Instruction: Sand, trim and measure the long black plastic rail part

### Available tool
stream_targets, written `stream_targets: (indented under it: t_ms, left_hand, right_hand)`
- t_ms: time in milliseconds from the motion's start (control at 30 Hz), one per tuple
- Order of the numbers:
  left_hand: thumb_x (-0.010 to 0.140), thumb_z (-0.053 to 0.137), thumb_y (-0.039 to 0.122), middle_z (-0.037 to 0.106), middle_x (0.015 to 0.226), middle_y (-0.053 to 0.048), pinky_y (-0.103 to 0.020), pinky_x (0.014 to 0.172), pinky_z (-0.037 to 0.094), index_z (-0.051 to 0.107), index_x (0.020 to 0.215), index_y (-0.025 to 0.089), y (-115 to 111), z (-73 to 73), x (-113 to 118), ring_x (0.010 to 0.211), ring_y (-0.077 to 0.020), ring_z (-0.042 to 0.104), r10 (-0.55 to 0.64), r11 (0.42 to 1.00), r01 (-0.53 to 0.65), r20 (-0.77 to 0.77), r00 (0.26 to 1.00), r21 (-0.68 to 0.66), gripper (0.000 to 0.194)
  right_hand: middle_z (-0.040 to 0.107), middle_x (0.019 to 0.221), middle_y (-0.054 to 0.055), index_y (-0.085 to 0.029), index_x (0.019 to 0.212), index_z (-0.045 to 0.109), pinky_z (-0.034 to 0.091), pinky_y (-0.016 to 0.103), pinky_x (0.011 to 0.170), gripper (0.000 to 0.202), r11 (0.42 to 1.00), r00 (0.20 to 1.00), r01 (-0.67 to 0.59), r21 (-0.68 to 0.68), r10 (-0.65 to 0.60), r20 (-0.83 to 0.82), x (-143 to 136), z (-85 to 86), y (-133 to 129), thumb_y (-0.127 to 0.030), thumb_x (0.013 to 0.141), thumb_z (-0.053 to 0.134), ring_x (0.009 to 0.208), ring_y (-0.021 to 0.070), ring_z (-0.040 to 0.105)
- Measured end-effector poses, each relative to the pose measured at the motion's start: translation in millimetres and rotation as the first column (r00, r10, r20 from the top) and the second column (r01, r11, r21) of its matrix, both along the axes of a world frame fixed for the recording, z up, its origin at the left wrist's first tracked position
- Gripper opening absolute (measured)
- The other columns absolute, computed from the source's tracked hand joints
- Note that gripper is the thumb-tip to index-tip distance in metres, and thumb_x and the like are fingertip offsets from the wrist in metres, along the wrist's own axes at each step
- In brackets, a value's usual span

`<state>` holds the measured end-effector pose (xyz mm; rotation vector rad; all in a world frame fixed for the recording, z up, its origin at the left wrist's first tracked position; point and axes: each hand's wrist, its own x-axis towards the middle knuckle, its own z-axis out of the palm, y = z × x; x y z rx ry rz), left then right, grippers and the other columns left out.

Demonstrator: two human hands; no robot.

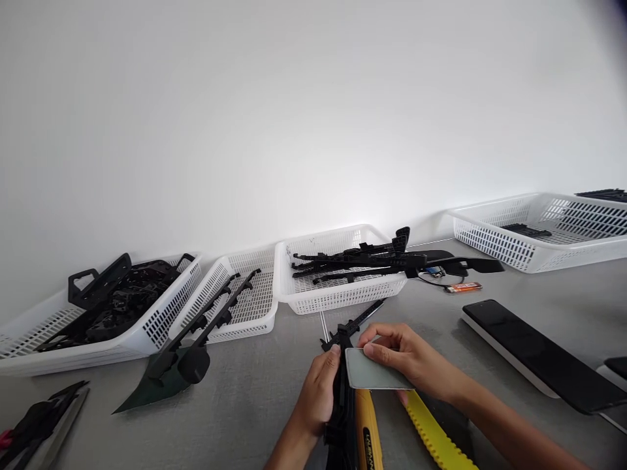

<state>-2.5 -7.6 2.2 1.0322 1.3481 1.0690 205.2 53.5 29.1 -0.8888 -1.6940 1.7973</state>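
Note:
My left hand (pixel 317 391) grips a long black plastic part (pixel 343 398), its thumb lying along the side. My right hand (pixel 406 356) pinches a thin, grey-green rounded-corner card (pixel 373 373) between thumb and fingers. The card's left edge lies against or just in front of the black part; I cannot tell whether they touch. Just beyond both hands, a black caliper (pixel 360 318) lies on the grey table. Below the card are a yellow-handled tool (pixel 366 431) with black lettering and a yellow strip with a serrated edge (pixel 435 436), both partly hidden.
Along the wall stand several white plastic baskets (pixel 343 301) with black parts (pixel 357 258), some overhanging the rims. To the right lie an orange battery (pixel 464 287) and a black-topped slab (pixel 533 346). Dark tools (pixel 44 418) sit at the left front.

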Motion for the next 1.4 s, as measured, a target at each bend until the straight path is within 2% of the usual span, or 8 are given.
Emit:
stream_targets:
  t_ms: [133, 333, 467, 600, 800, 933, 1100, 1400]
  left_hand:
    - [0.077, 0.061, 0.096, 0.079, 0.116, -0.014, -0.043, 0.108, 0.046, 0.083, 0.099, 0.017, 2, -3.3, 0, 0.126, -0.0395, 0.061, 0.012, 0.999, -0.013, 0.032, 0.999, 0.033, 0.085]
    - [0.073, 0.071, 0.092, 0.078, 0.123, -0.015, -0.042, 0.109, 0.045, 0.082, 0.101, 0.017, 4, -13.3, -2, 0.128, -0.0391, 0.061, 0.132, 0.991, -0.132, 0.031, 0.991, -0.001, 0.08]
    - [0.076, 0.067, 0.093, 0.076, 0.103, -0.014, -0.042, 0.099, 0.047, 0.076, 0.081, 0.018, 4, -14.7, -2, 0.112, -0.0367, 0.064, 0.065, 0.998, -0.065, 0.053, 0.996, -0.006, 0.076]
    - [0.081, 0.066, 0.09, 0.072, 0.096, -0.011, -0.04, 0.093, 0.046, 0.074, 0.082, 0.017, 3, -15.2, -4, 0.102, -0.0316, 0.062, 0.014, 1.0, -0.013, 0.153, 0.988, -0.014, 0.074]
    - [0.08, 0.059, 0.096, 0.067, 0.101, -0.009, -0.039, 0.093, 0.044, 0.073, 0.085, 0.018, 2, -20.2, -7, 0.098, -0.0291, 0.057, 0.132, 0.991, -0.132, 0.036, 0.991, -0.006, 0.079]
    - [0.082, 0.059, 0.093, 0.068, 0.096, -0.008, -0.038, 0.09, 0.045, 0.073, 0.082, 0.019, 3, -19.9, -6, 0.094, -0.028, 0.058, 0.11, 0.994, -0.11, 0.067, 0.992, 0.007, 0.076]
    - [0.085, 0.06, 0.091, 0.069, 0.09, -0.007, -0.037, 0.089, 0.046, 0.071, 0.079, 0.019, 3, -18.6, -5, 0.091, -0.0267, 0.059, 0.086, 0.996, -0.088, 0.091, 0.992, 0.019, 0.072]
    - [0.082, 0.064, 0.091, 0.06, 0.08, -0.002, -0.035, 0.078, 0.044, 0.063, 0.073, 0.02, 2, -11.9, -2, 0.08, -0.0218, 0.051, 0.071, 0.997, -0.075, 0.133, 0.989, 0.03, 0.071]
  right_hand:
    - [0.061, 0.07, -0.003, -0.019, 0.106, 0.063, 0.044, 0.018, 0.037, 0.063, 1.0, 1.0, 0.019, 0.017, -0.019, 0.002, -4, -0.1, -4, -0.078, 0.088, 0.073, 0.045, 0.0088, 0.054]
    - [0.065, 0.079, -0.001, -0.019, 0.11, 0.063, 0.049, 0.019, 0.04, 0.064, 0.999, 1.0, -0.018, -0.029, 0.017, -0.02, -8, -4.9, -8, -0.078, 0.087, 0.074, 0.053, 0.0093, 0.057]
    - [0.061, 0.069, -0.004, -0.018, 0.105, 0.063, 0.049, 0.02, 0.04, 0.062, 0.998, 0.998, 0.052, 0.038, -0.051, -0.046, -9, -5.9, -4, -0.076, 0.089, 0.073, 0.049, 0.0096, 0.055]
    - [0.064, 0.069, -0.003, -0.018, 0.103, 0.061, 0.047, 0.02, 0.04, 0.061, 0.988, 0.986, 0.14, 0.058, -0.134, -0.098, -12, -8.1, -3, -0.077, 0.091, 0.07, 0.046, 0.01, 0.055]
    - [0.062, 0.07, -0.003, -0.018, 0.102, 0.064, 0.049, 0.02, 0.04, 0.058, 0.998, 0.994, 0.039, 0.053, -0.033, -0.1, -18, -12.2, -11, -0.074, 0.092, 0.072, 0.049, 0.0099, 0.054]
    - [0.06, 0.068, -0.004, -0.018, 0.101, 0.064, 0.048, 0.02, 0.041, 0.057, 0.993, 0.987, 0.105, 0.054, -0.097, -0.127, -20, -12.2, -13, -0.074, 0.094, 0.069, 0.047, 0.0087, 0.052]
    - [0.062, 0.069, -0.003, -0.017, 0.103, 0.065, 0.047, 0.02, 0.04, 0.059, 0.997, 0.994, 0.05, 0.056, -0.044, -0.095, -18, -12.2, -12, -0.076, 0.092, 0.07, 0.047, 0.0096, 0.054]
    - [0.059, 0.067, -0.004, -0.017, 0.101, 0.064, 0.049, 0.02, 0.04, 0.061, 0.993, 0.99, 0.106, 0.059, -0.1, -0.1, -22, -4.5, -19, -0.077, 0.089, 0.073, 0.048, 0.009, 0.053]
